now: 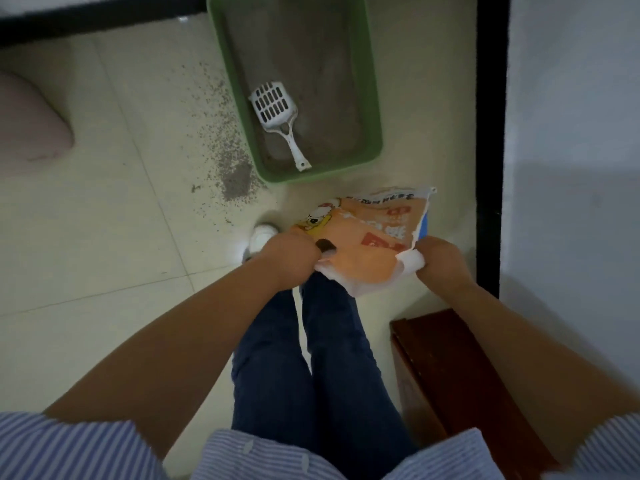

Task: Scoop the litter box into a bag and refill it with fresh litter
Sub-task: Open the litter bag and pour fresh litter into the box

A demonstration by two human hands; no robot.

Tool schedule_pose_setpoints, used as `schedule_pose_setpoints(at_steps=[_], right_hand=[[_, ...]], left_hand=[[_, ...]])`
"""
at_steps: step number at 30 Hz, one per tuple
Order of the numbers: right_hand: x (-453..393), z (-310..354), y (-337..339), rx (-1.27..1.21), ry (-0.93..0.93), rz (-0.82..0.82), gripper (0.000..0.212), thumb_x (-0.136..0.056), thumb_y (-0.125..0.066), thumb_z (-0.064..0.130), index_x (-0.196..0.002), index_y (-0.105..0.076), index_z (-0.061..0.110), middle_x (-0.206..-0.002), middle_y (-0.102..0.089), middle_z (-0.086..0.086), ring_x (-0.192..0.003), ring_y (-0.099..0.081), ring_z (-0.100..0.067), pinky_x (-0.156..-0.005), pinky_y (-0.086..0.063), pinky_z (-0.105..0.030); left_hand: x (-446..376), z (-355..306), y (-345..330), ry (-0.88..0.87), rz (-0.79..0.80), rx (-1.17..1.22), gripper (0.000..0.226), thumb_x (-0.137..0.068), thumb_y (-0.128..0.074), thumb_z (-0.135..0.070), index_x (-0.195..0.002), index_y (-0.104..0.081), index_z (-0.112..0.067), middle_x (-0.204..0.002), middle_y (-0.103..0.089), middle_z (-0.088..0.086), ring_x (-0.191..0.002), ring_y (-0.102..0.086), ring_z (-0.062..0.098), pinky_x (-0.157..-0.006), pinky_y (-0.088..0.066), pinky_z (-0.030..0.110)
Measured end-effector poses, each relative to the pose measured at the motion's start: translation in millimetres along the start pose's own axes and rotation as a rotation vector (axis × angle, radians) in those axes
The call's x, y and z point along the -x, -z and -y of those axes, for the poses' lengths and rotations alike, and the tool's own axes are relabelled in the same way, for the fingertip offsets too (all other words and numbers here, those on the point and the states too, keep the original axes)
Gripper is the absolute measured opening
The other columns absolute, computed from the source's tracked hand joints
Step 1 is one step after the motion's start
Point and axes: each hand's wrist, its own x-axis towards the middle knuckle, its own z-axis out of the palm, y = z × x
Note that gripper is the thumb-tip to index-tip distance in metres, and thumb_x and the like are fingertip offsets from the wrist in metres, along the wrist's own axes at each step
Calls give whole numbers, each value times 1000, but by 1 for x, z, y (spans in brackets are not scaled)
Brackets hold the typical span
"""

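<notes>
My left hand [289,252]: closed in a fist on the near left edge of the orange bag [367,237], thumb pressed on top of the film.
My right hand [438,256]: closed too, fingers curled round the torn white corner at the bag's near right edge.
The grip: both fists hold the same end, a little apart, with the printed face turned up between them; I judge I am tearing or spreading the mouth.
The orange bag: held above my knees, in front of me, nearer than the tray and just right of my white shoe [259,237].
How the bag handles: thin, soft film that crumples and rips, so it looks slippery; a loose strip already hangs from the near edge. If it holds fresh litter, the weight will sag to the far end, which I cannot see from here.
Where to hold: by pinched folds at the torn mouth for opening; for pouring I would shift one hand under the belly, since the film alone may split.
The litter box [374,98]: green tray on the floor, further off, with only a thin grey layer inside.
The scoop [277,109]: white, slotted, lying in the tray's near left part, handle towards me.
The spilled litter [235,174]: grey grains scattered on the tiles left of the tray.
</notes>
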Motion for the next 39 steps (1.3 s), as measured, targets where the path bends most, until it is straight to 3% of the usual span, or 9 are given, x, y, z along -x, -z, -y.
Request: schedule_pose_setpoints(at_steps=[4, 9, 13, 17, 24, 28, 33, 37, 39], right_hand=[[5, -6, 13, -62, -34, -88, 25, -93, -46, 11, -104, -60, -7, -116, -58, -26, -109, -54, -35, -89, -39, -34], [5, -8, 14, -118, 76, -229, 19, -88, -49, 2, -94, -62, -10, -103, -61, -27, -100, -56, -37, -86, -38, -34], [0, -17, 12, -220, 234, -400, 16, -72, -58, 1, -80, -69, -9, -82, -67, -27, -84, -63, -41, -84, -47, -41], [-1, -20, 6, -52, 270, -298, 18, -81, -61, 5, -76, -68, -11, -79, -66, -29, -88, -59, -44, -80, -45, -46], [-16, 10, -16, 160, 271, -205, 33, -93, -42, 8, -125, -47, 2, -117, -56, -14, -114, -44, -29, -97, -30, -36], [-19, 21, -21, 275, 323, -375, 14, -71, -65, -3, -82, -67, 4, -81, -64, -11, -91, -56, -29, -86, -40, -35], [-8, 30, -8, 401, 323, -150, 30, -85, -44, 2, -111, -56, 11, -113, -58, -5, -113, -42, -23, -97, -28, -33], [4, 59, 5, 467, 443, -360, 20, -70, -65, 7, -90, -67, 11, -89, -66, -4, -94, -56, -21, -87, -38, -30], [15, 74, 5, 507, 489, -232, 22, -81, -53, 6, -100, -63, 10, -103, -63, -5, -107, -49, -22, -94, -31, -33]], left_hand=[[9, -26, 22, -79, -39, -82, 28, -95, -39, -8, -122, -46, -5, -111, -60, 12, -97, -59, 27, -70, -42, 31], [10, -46, 44, -101, -5, -122, 25, -94, -38, -6, -104, -60, 2, -109, -61, 13, -94, -56, 25, -77, -43, 30], [8, -44, 43, -80, -33, -155, 24, -94, -38, -9, -74, -51, -6, -75, -47, 0, -63, -42, 14, -53, -33, 22], [-7, -24, 32, 41, -146, -103, 21, -95, -38, -12, -104, -56, -4, -101, -61, 9, -91, -60, 27, -63, -36, 28], [-19, -10, -5, 289, -202, -32, 30, -100, -32, -14, -115, -56, -3, -115, -61, 12, -104, -59, 25, -76, -42, 30], [-21, -15, -9, 332, -215, 95, 30, -100, -33, -15, -118, -55, -5, -124, -56, 12, -111, -54, 24, -86, -40, 29], [-3, -20, -20, 289, -137, 211, 34, -99, -32, -15, -128, -48, -4, -129, -50, 15, -120, -44, 27, -89, -38, 31], [24, -5, -32, 315, -71, 364, 32, -97, -35, -9, -124, -52, -6, -126, -50, 20, -114, -50, 32, -91, -40, 32], [37, 5, -36, 315, -47, 452, 32, -95, -35, -5, -120, -55, -7, -125, -51, 20, -113, -51, 33, -93, -40, 33]])
